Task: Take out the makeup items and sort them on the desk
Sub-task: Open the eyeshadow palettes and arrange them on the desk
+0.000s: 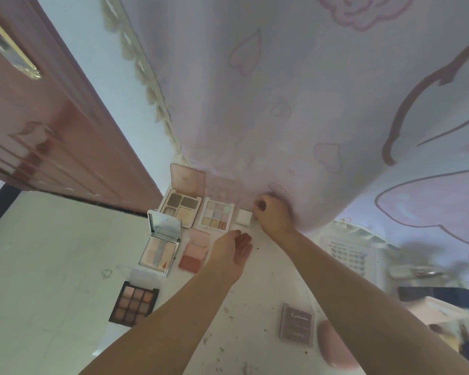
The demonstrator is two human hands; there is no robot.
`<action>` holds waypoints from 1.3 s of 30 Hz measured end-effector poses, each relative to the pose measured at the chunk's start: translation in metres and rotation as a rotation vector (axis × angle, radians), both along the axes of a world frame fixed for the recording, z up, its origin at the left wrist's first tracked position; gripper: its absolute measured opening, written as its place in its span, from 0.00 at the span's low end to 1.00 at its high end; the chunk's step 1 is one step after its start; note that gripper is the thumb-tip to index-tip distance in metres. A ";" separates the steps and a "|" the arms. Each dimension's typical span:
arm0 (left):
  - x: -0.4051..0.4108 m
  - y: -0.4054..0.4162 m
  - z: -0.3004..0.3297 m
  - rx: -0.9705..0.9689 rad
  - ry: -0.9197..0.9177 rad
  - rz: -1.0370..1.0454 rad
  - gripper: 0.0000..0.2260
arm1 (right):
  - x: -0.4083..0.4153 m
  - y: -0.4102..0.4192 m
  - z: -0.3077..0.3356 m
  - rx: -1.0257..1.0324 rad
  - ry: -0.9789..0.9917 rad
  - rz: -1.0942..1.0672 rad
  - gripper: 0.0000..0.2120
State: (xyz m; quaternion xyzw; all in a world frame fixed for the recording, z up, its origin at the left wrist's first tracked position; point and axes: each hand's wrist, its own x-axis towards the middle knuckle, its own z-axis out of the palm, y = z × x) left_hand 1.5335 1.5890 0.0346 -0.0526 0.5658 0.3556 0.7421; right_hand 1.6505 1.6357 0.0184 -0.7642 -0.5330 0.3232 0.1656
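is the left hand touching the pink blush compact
Cannot tell. In the head view the left hand overlaps the pink blush compact's right edge, fingers relaxed; contact or hovering isn't shown.

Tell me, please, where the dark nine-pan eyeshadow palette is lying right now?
In the head view, the dark nine-pan palette lies lower left on the desk, below the striped mirrored compact, beside the left forearm.

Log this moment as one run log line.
left hand: open, above blush compact | right hand: curled beside small white compact | desk: palettes open
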 end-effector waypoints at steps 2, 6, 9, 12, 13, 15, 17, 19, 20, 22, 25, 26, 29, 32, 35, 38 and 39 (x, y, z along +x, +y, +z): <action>-0.001 -0.003 0.000 0.021 0.029 -0.085 0.07 | 0.008 -0.004 0.012 -0.048 0.045 -0.007 0.11; 0.003 -0.024 0.004 0.052 0.012 -0.348 0.12 | 0.045 -0.042 0.044 -0.146 0.235 -0.026 0.10; 0.022 -0.038 0.005 0.051 -0.010 -0.467 0.14 | 0.075 -0.083 0.058 -0.197 0.113 0.000 0.10; 0.048 -0.043 0.009 0.084 0.000 -0.557 0.10 | 0.082 -0.112 0.048 -0.242 -0.318 0.271 0.14; 0.054 -0.043 0.010 0.102 0.008 -0.582 0.08 | 0.078 -0.118 0.040 -0.224 -0.359 0.303 0.15; 0.061 -0.043 0.012 0.134 0.018 -0.616 0.09 | 0.069 -0.123 0.026 -0.141 -0.438 0.305 0.16; 0.059 -0.043 0.012 0.152 0.019 -0.607 0.10 | 0.064 -0.123 0.020 -0.069 -0.483 0.291 0.13; 0.051 -0.046 0.012 0.147 0.028 -0.589 0.08 | 0.062 -0.122 0.020 -0.019 -0.392 0.252 0.10; 0.046 -0.047 0.013 0.138 0.026 -0.580 0.08 | 0.059 -0.122 0.023 0.003 -0.281 0.220 0.11; 0.033 -0.051 0.017 0.130 -0.026 -0.564 0.12 | 0.052 -0.126 0.036 -0.005 -0.016 0.142 0.16; 0.010 -0.059 0.032 0.137 -0.169 -0.568 0.15 | 0.039 -0.136 0.054 0.000 0.134 0.135 0.21; 0.003 -0.061 0.034 0.161 -0.175 -0.595 0.16 | 0.034 -0.139 0.059 0.013 0.135 0.158 0.21; -0.013 -0.065 0.041 0.208 -0.194 -0.616 0.19 | 0.020 -0.144 0.072 0.080 0.131 0.213 0.21; -0.025 -0.066 0.046 0.216 -0.228 -0.655 0.20 | 0.008 -0.147 0.084 0.135 0.092 0.362 0.20; -0.038 -0.067 0.052 0.225 -0.270 -0.794 0.18 | 0.007 -0.151 0.096 0.115 0.114 0.493 0.19; -0.046 -0.066 0.053 0.209 -0.338 -0.842 0.18 | 0.006 -0.153 0.105 0.061 0.215 0.478 0.19; -0.047 -0.065 0.052 0.202 -0.346 -0.837 0.17 | 0.006 -0.153 0.107 0.016 0.253 0.442 0.20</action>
